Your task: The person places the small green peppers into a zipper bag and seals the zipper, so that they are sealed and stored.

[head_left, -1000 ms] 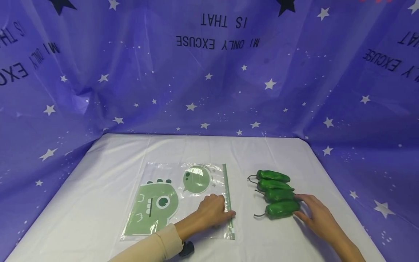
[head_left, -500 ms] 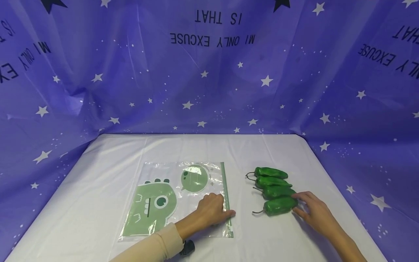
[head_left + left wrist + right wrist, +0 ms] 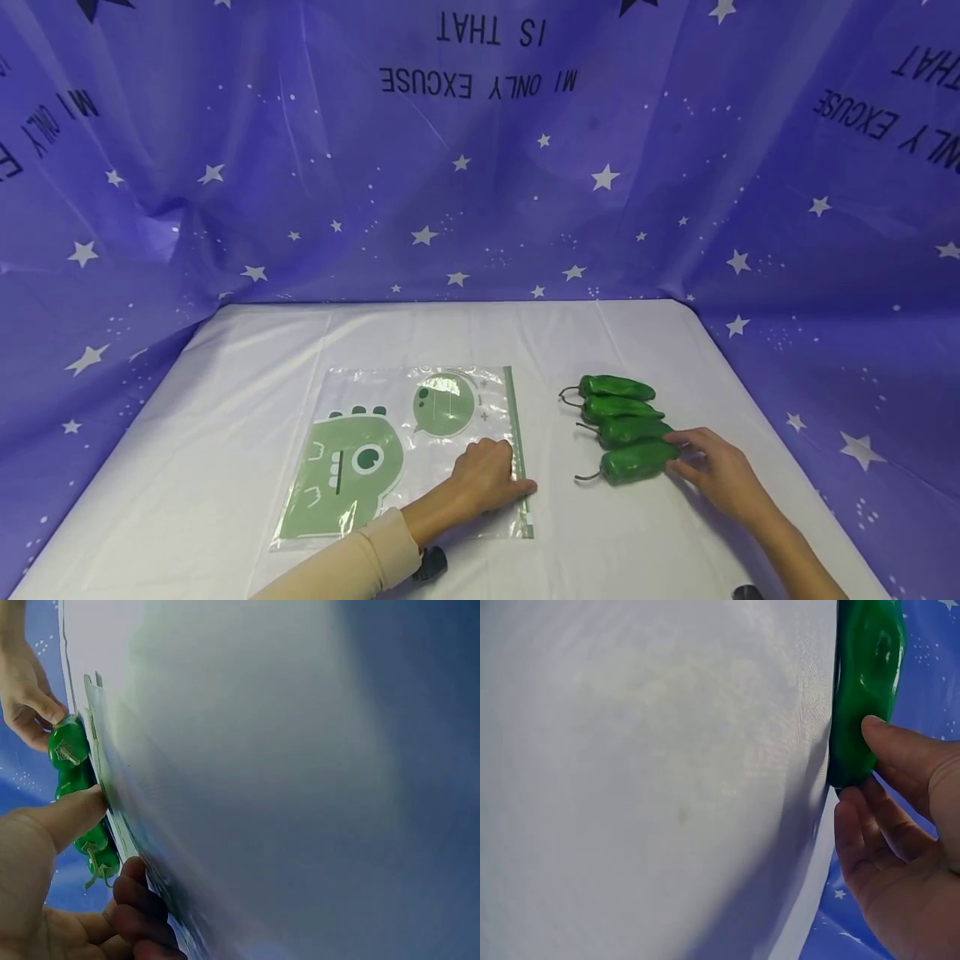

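Here's the right hand (image 3: pixel 720 473), thumb and fingertips pinching the tip of the closest green pepper (image 3: pixel 637 462), just left of that hand, stem pointing away! Beyond it, three more peppers (image 3: pixel 620 408) line up on the tabletop (image 3: pixel 600 346). Over to the left hand (image 3: pixel 483 479): fingers curled on the clear bag (image 3: pixel 390 450), thumb out across the green strip (image 3: pixel 516 425); whether it pinches, can't tell.

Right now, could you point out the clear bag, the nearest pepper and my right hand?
Clear bag (image 3: pixel 378 435): head view, on its green print.
Nearest pepper (image 3: pixel 634 462): head view, middle of its body.
Right hand (image 3: pixel 722 475): head view, back of the hand.
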`<state>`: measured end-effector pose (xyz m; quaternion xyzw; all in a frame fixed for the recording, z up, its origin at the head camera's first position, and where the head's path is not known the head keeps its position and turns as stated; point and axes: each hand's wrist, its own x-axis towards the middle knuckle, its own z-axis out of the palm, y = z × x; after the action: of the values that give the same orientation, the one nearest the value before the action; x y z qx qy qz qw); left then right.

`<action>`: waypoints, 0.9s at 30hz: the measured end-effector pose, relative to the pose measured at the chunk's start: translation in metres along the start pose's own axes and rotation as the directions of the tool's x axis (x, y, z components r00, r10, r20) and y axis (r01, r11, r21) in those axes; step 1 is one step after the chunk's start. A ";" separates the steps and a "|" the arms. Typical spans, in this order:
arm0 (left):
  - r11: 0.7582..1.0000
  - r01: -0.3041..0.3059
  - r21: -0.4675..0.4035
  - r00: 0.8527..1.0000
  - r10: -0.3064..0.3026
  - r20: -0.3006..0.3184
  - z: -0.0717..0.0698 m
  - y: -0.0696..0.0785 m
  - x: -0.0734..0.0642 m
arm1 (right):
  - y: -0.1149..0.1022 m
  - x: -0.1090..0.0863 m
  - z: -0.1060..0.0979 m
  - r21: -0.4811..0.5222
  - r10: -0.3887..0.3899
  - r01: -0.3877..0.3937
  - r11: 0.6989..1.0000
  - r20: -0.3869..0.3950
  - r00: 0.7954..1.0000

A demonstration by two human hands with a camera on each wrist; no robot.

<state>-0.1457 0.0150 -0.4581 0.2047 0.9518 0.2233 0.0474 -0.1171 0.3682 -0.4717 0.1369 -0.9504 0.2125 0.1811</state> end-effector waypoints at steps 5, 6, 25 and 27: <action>1.000 -0.002 -0.018 1.000 0.002 0.003 0.000 0.001 0.000 | 0.003 0.001 0.000 0.072 0.071 -0.075 0.995 0.057 0.996; 1.000 -0.004 -0.026 1.000 0.004 0.003 0.000 0.002 0.000 | 0.004 0.001 0.000 0.092 0.086 -0.093 0.991 0.071 0.994; 0.981 -0.090 -0.174 0.994 0.076 -0.084 -0.005 -0.003 -0.009 | 0.011 -0.003 -0.005 0.259 0.263 -0.338 0.905 0.283 0.922; 0.978 -0.108 -0.180 0.990 0.089 -0.113 -0.005 -0.005 -0.012 | 0.010 -0.003 -0.006 0.288 0.277 -0.365 0.885 0.305 0.911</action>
<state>-0.1379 0.0038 -0.4556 0.2343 0.9166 0.3238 0.0053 -0.1162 0.3803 -0.4717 0.0316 -0.9243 0.3803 -0.0069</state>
